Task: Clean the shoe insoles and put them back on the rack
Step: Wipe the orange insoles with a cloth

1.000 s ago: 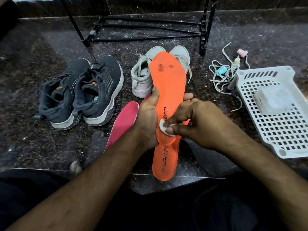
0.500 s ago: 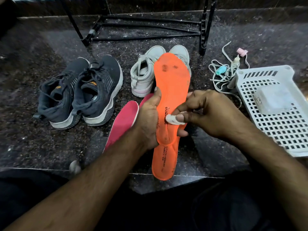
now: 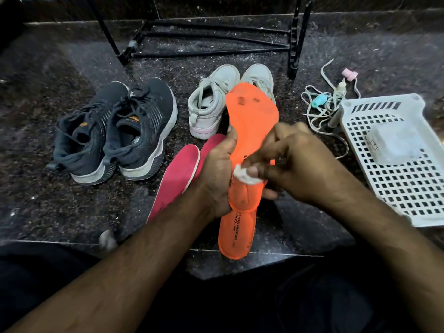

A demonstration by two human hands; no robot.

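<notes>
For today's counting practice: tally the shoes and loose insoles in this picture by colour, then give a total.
Dark grey shoes: 2
Pale grey shoes: 2
Orange insoles: 1
Pink insoles: 2
Total: 7

Right hand: a second ago low on the orange insole, near the heel half; then up by the printed lettering; now at mid-length again, motion-blurred.
White pad: pinched in the right fingertips throughout; travelled up the insole face, then back down toward its left edge, now beside the left hand.
Orange insole: toe end has tipped slightly rightward; the lower print now reads more fully.
</notes>
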